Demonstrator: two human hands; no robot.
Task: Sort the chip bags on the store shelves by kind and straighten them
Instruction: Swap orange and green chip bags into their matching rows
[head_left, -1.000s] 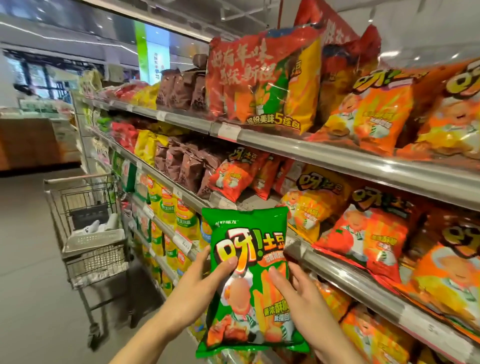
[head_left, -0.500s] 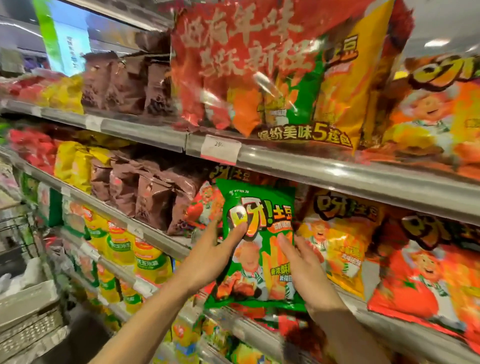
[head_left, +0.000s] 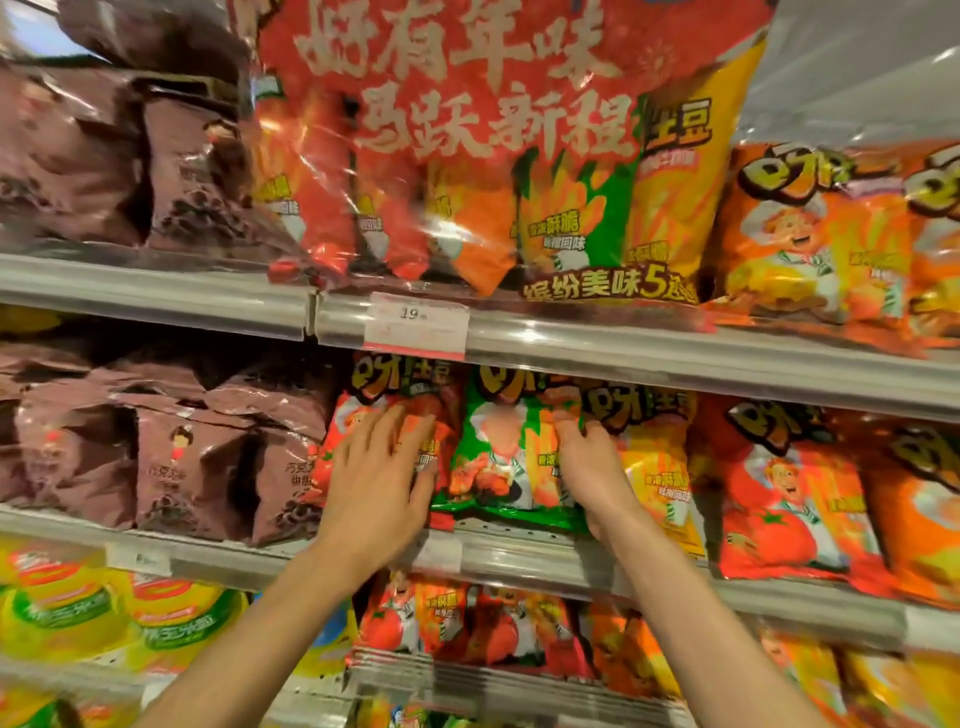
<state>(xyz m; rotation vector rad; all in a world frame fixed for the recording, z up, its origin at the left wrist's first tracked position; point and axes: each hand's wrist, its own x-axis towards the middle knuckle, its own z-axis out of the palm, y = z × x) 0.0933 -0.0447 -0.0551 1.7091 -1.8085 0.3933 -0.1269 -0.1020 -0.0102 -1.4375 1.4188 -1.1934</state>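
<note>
A green chip bag (head_left: 498, 457) stands upright on the middle shelf (head_left: 519, 556), wedged between a red chip bag (head_left: 343, 452) on its left and a yellow chip bag (head_left: 660, 467) on its right. My left hand (head_left: 379, 478) lies flat with spread, straight fingers on the red bag, beside the green bag's left edge. My right hand (head_left: 587, 462) has its fingers curled into the gap at the green bag's right edge, gripping that edge against the yellow bag.
Brown bags (head_left: 182, 457) fill the shelf to the left, red tomato bags (head_left: 779, 493) the right. A big red multipack (head_left: 493, 156) and a price tag (head_left: 415, 325) sit on the shelf above. Below are more red bags (head_left: 467, 629) and yellow-green bags (head_left: 104, 613).
The green bag went from held in front of the shelf into the row between the red and yellow bags. My left hand let go and now lies flat on the red bag.
</note>
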